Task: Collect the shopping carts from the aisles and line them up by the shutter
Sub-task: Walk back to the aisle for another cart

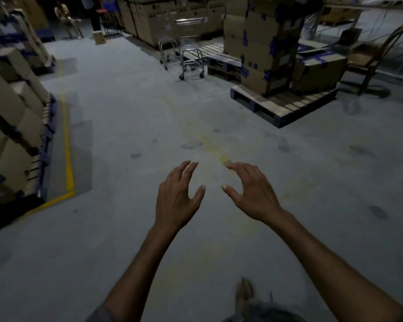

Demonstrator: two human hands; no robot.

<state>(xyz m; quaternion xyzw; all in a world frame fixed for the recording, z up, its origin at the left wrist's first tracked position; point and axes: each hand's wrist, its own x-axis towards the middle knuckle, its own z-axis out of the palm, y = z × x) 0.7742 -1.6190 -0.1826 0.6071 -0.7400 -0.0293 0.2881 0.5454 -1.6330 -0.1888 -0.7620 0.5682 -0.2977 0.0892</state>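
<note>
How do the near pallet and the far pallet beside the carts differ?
The near pallet holds cardboard boxes; the far pallet is bare on top. The near pallet shows pale slats; the far pallet looks darker. Both lie flat on the floor.

A chrome wire shopping cart (192, 62) is seen far off at centre, upright on its castors, just left of a low pallet (221, 63). A second cart (167, 49) is set just beyond it, to the left, also upright, its details lost in blur.

Both hands, left hand (177, 196) and right hand (253, 191), hover empty over grey floor (126, 112), shopping carts (186, 57) far ahead.
</note>
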